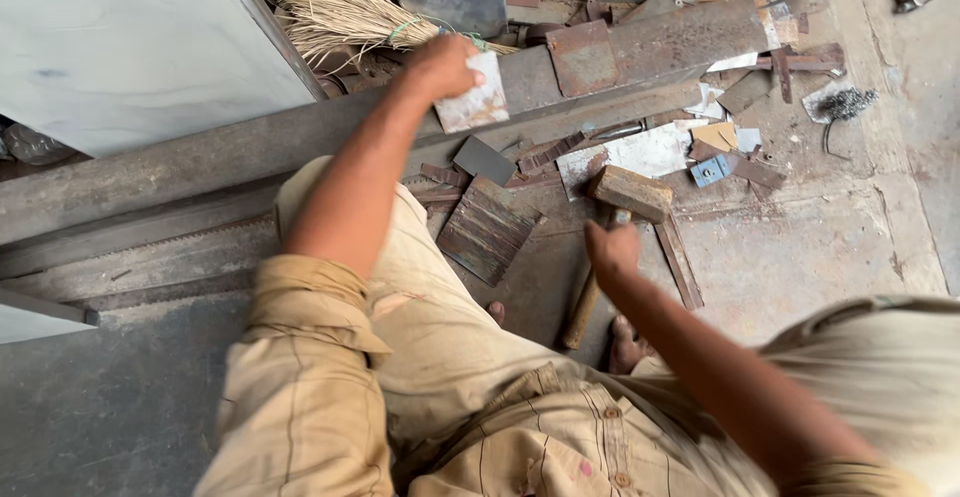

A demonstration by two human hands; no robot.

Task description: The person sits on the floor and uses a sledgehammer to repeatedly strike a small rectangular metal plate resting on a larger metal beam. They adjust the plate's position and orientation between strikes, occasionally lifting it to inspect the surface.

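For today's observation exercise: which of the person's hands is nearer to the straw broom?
Left. The left hand, gripping a small metal plate, is right beside the broom; the right hand holds the hammer farther away.

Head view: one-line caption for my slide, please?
Left hand holds a small metal plate on a steel beam; right hand grips a hammer.

The small metal plate [474, 105] is a pale, roughly rectangular piece blotched with rust — pinched at its upper edge in the left hand [440, 65] and held upright against the long rusty steel beam [300, 137]. The mallet [612, 227] has a blocky, worn head, probably wood, and a wooden handle slanting down toward the floor — the right hand [611, 253] grips it just below the head.
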